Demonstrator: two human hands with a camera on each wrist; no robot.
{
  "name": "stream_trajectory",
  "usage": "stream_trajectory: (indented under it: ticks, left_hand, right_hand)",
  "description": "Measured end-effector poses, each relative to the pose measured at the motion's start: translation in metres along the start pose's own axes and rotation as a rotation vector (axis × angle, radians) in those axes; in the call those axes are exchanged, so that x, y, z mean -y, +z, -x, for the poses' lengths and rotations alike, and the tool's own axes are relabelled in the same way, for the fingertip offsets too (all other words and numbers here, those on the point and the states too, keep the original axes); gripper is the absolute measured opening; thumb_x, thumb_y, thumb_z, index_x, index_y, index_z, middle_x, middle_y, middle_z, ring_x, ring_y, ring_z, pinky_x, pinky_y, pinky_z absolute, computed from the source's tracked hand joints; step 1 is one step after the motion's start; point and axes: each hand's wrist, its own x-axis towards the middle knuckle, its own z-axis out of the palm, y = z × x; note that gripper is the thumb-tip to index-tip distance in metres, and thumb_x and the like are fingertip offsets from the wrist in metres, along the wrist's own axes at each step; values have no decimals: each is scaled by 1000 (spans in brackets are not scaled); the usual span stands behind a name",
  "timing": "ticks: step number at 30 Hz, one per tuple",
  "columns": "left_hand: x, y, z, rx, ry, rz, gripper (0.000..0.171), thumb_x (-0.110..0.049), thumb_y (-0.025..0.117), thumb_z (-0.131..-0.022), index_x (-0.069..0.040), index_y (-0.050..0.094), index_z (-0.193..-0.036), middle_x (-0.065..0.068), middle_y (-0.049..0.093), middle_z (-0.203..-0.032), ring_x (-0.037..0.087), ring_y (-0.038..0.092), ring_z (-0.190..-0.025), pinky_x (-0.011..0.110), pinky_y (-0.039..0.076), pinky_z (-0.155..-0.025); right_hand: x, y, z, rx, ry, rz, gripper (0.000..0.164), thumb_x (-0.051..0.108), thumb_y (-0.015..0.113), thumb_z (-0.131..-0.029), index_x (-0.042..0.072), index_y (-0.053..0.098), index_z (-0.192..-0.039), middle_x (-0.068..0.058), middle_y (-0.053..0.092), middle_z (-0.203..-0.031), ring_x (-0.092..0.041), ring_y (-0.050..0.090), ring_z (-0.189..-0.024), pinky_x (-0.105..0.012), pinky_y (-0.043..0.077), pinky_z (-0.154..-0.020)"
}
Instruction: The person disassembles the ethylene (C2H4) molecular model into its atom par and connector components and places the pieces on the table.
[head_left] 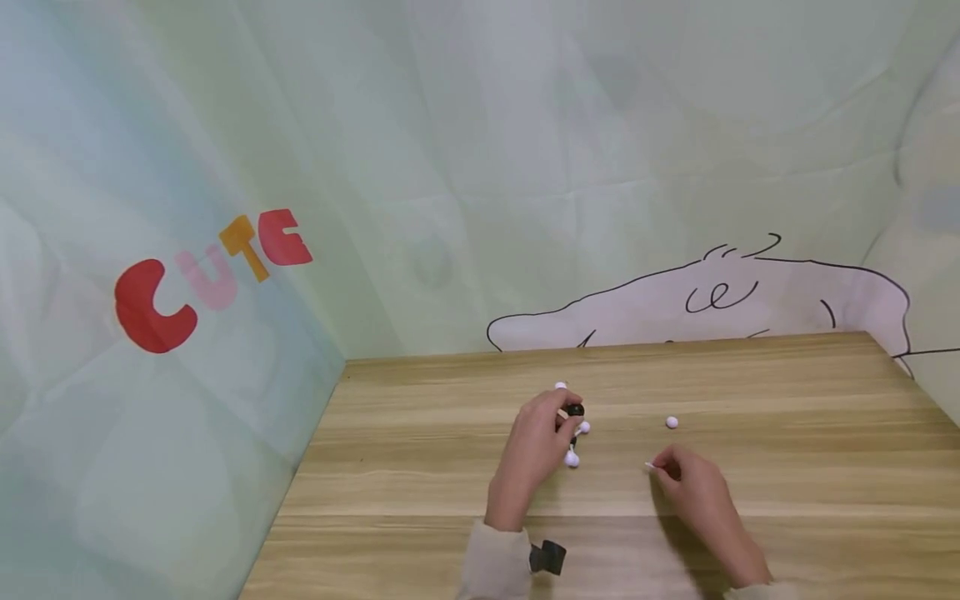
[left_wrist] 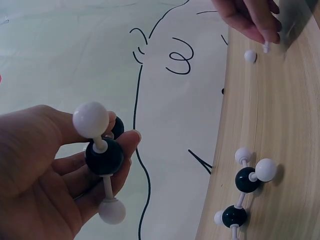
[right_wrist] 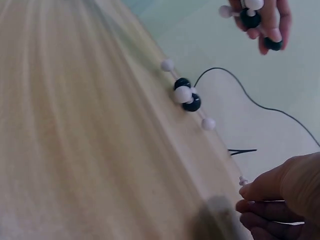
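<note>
My left hand (head_left: 531, 446) holds a ball-and-stick molecule model (left_wrist: 104, 156) between thumb and fingers. It has two black balls, one partly hidden behind the fingertips, and white balls on short white sticks. Over the table to the right, my right hand (head_left: 701, 496) pinches a small white connector stick (right_wrist: 243, 181) at its fingertips, one end sticking out. Another molecule model (left_wrist: 247, 180), with black balls joined in a row and white balls around them, lies on the table below my left hand. A loose white ball (head_left: 672, 422) rests just beyond my right hand.
The wood-grain table (head_left: 390, 467) meets a pale fabric backdrop (head_left: 450, 167) along its back edge and left side. Printed letters and a line-drawn cartoon figure decorate the fabric. A black strap (head_left: 547, 557) shows at my left cuff.
</note>
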Motion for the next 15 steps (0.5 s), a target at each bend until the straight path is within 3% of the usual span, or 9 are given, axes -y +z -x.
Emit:
stream_trajectory:
  ticks: [9, 15]
  left_hand:
    - [-2, 3, 1, 2, 13, -5, 19, -14, 69, -88, -12, 67, -107, 2, 69, -100, 6, 63, -77, 15, 48, -65]
    - [-2, 4, 2, -1, 37, -20, 19, -13, 69, -88, -11, 67, -106, 2, 69, -99, 6, 63, -79, 13, 47, -64]
  right_hand:
    - [-7, 12, -2, -56, -43, 73, 6, 7, 71, -82, 9, 66, -78, -6, 65, -80, -21, 59, -78, -41, 46, -72]
    - [-7, 14, -2, -57, -20, 88, 5, 6, 70, -82, 7, 67, -79, -8, 65, -83, -25, 59, -81, -44, 46, -74]
